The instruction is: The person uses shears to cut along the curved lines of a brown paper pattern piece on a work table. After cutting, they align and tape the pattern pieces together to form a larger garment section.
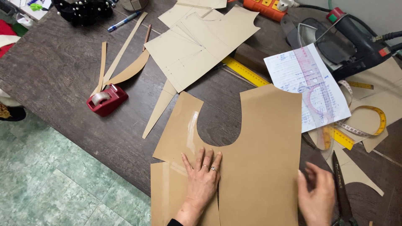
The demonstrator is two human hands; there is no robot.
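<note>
1. Far left on the worktop [63,71], a red tape dispenser [107,99] sits idle.
2. Your left hand [202,180] presses flat, fingers spread, on the brown paper pattern [259,159] (clear tape already bridges its left seam).
3. Your right hand [317,196] rests at the pattern's right edge, fingers loosely curled and holding nothing, beside scissors [341,192]; trimming looks undone.

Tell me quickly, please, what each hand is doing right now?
Left hand: open, pressed flat on the brown paper pattern piece.
Right hand: blurred at the pattern's right edge; grip cannot be told.
</note>
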